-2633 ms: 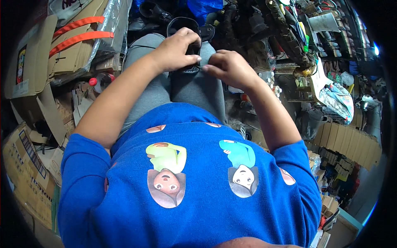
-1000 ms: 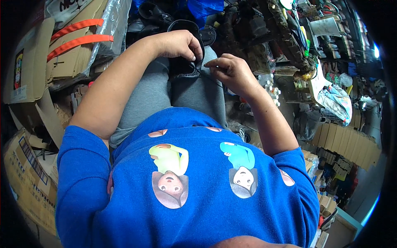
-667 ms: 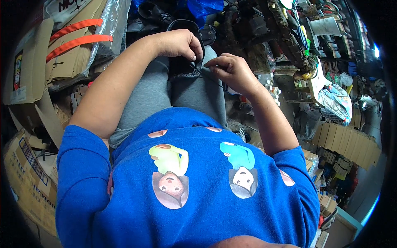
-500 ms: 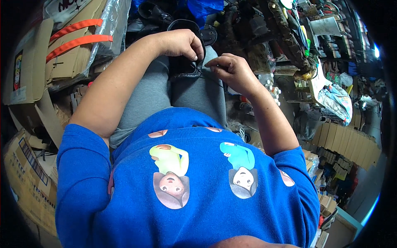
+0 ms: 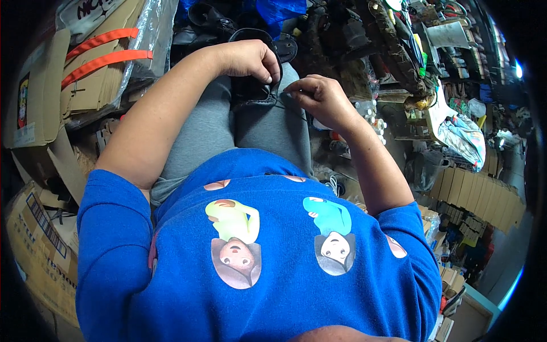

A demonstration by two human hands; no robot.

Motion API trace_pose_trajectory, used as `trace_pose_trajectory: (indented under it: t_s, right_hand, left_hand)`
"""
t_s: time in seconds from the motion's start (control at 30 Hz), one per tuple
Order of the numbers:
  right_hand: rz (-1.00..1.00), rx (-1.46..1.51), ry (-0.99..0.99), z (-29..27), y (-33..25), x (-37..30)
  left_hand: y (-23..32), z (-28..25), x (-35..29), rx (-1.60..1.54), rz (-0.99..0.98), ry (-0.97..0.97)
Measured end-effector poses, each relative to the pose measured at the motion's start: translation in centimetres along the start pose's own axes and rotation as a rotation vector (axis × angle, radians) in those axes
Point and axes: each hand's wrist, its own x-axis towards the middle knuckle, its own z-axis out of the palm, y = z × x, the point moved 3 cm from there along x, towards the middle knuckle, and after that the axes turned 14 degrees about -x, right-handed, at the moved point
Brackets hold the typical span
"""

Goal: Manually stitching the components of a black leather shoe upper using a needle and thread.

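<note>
A black leather item [image 5: 249, 94], probably a shoe upper, rests on my thighs, with a rounded flap [image 5: 288, 50] beside its far right edge. Over its upper rim bends my left hand [image 5: 253, 58], closed with thumb and fingers gripping the leather. My right hand [image 5: 323, 97] is just right of the leather, its thumb and forefinger pinched together. Something thin seems to be at those fingertips, too small to make out. My left fingers and wrist hide part of the leather's inside.
More black leather pieces [image 5: 208, 23] and a blue plastic bag [image 5: 279, 12] lie beyond my knees. Cardboard boxes [image 5: 43, 85] with orange straps [image 5: 108, 64] stand at the left. Small white bottles [image 5: 373, 119] and cluttered shelves are on the right.
The view has shifted very slightly. Both hands keep nearly the same place, the left on the leather, the right pinched beside it.
</note>
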Motion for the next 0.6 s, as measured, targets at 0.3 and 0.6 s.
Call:
trace_pose_trajectory:
  t_s: [0.3, 0.6]
  right_hand:
    - [-0.018, 0.004, -0.012, 0.1, -0.2, 0.3]
    - [0.077, 0.312, -0.095, 0.6, 1.5, 1.2]
  left_hand:
    - [0.1, -0.1, 0.0, -0.007, -0.002, 0.01]
    - [0.0, -0.1, 0.2, 0.023, 0.017, -0.009]
